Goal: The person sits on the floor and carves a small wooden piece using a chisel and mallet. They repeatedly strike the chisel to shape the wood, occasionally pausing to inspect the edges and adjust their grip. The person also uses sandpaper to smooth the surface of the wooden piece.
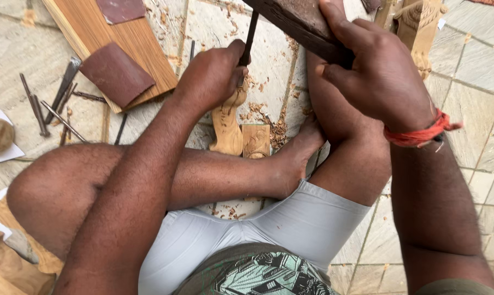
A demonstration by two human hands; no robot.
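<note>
Risk sits mostly with the dark wooden mallet (301, 24), gripped in the right hand (381, 74) above the carving (228, 123): a skewed blow could glance onto knuckles. Left hand (211, 76) is wrapped tight around the chisel (249, 38), its lower end hidden at the carving's top. A slip might gouge the carving or the foot (299, 150) beside it.

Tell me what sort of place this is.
Probably a woodcarver's floor workspace. The left hand holds a chisel on a carved wood piece, the right hand grips a dark wooden block, and wood chips litter the stone floor.
</note>
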